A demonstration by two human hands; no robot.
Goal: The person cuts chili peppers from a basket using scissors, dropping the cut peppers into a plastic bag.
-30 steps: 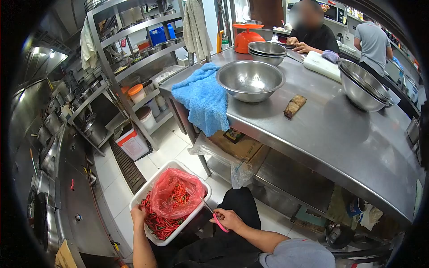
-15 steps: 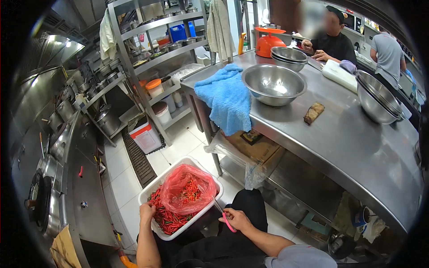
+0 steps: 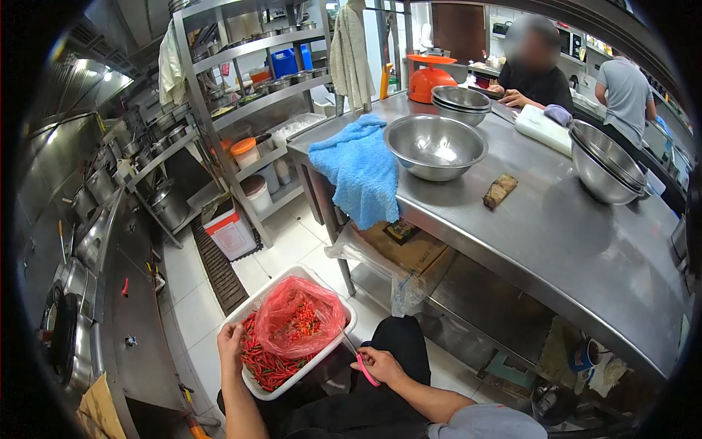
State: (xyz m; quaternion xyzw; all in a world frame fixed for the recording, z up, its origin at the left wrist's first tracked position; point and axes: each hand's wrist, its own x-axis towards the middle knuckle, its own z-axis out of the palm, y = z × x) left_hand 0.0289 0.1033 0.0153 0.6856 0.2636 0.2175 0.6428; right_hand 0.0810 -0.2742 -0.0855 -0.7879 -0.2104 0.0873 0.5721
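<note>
A white basket (image 3: 346,331) holds red chillies (image 3: 272,366) and an open pink plastic bag (image 3: 272,307) with small cut chilli pieces inside. At the basket's left edge is my left hand (image 3: 230,342), its fingers pinched together; what they hold, if anything, is too small to make out. My right hand (image 3: 380,365) grips pink-handled scissors (image 3: 367,372) to the right of the basket, the blades pointing up toward the bag's right side.
A steel table (image 3: 541,227) bears a blue towel (image 3: 358,168), steel bowls (image 3: 436,148), a brown block (image 3: 500,192) and an orange scale (image 3: 431,80). Two people stand beyond it. Shelves (image 3: 256,95) rise behind; a stove (image 3: 80,293) lies left.
My left hand has lifted slightly from the chillies to the basket's left rim. The view has shifted right and then slightly back. The scissors remain in my right hand.
</note>
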